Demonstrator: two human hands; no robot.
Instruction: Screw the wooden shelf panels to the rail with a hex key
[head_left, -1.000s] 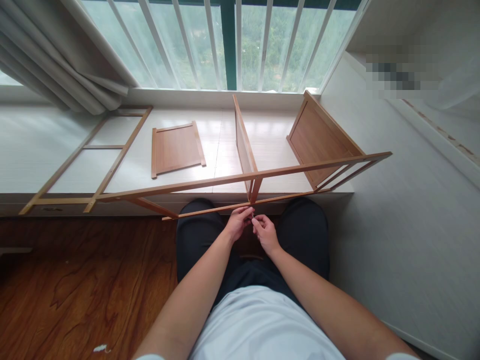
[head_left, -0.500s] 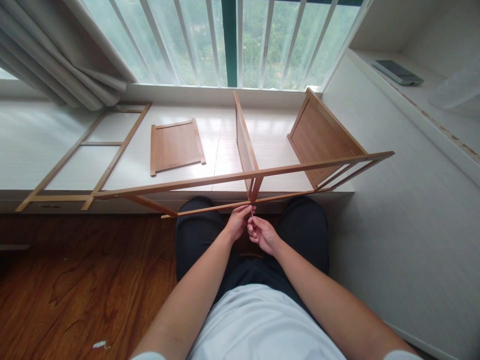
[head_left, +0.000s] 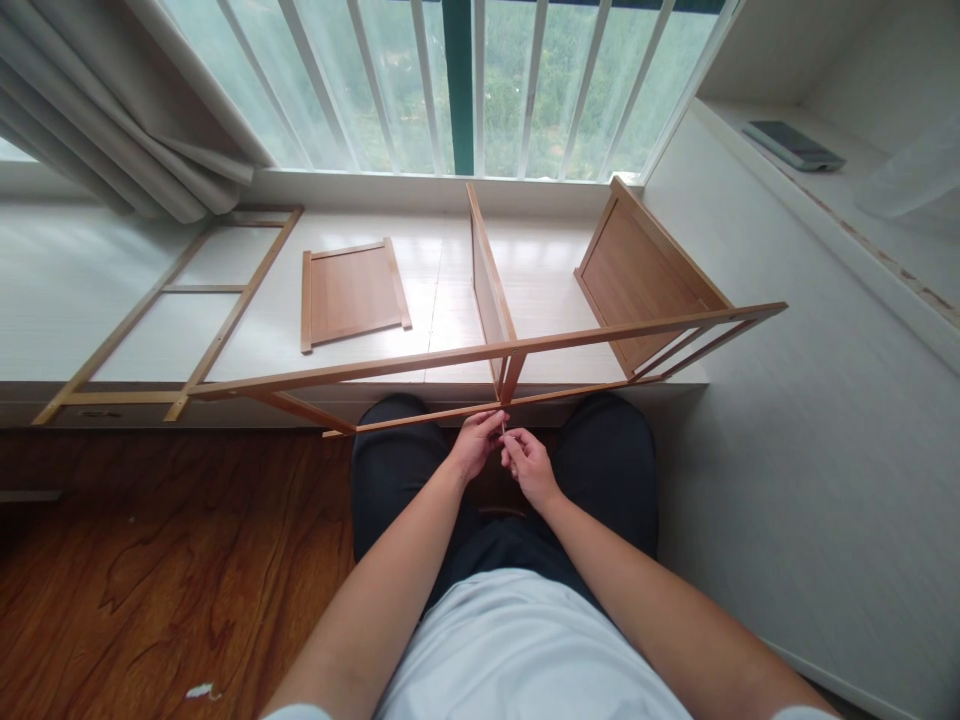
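Between my knees, both hands work at the lower rail of a wooden ladder-shaped frame [head_left: 390, 365], under the joint where an upright panel [head_left: 491, 285] meets it. My left hand [head_left: 476, 443] is closed, its fingertips pinched against the rail; what lies in them is too small to name. My right hand [head_left: 529, 465], just beside it, pinches a thin metal rod [head_left: 503, 428] that points up toward the rail. A larger wooden panel [head_left: 649, 270] stands tilted at the frame's right end.
On the white window ledge [head_left: 442, 255] lie a loose wooden panel [head_left: 352, 290] and a second ladder-shaped frame [head_left: 247, 290]. A grey curtain [head_left: 142, 110] hangs at left. A phone [head_left: 793, 146] rests on the right shelf. A white scrap [head_left: 199, 690] lies on the floor.
The fingers of my right hand have shifted slightly up and turned around the thin metal rod. My left hand and the wooden frame stay in place.
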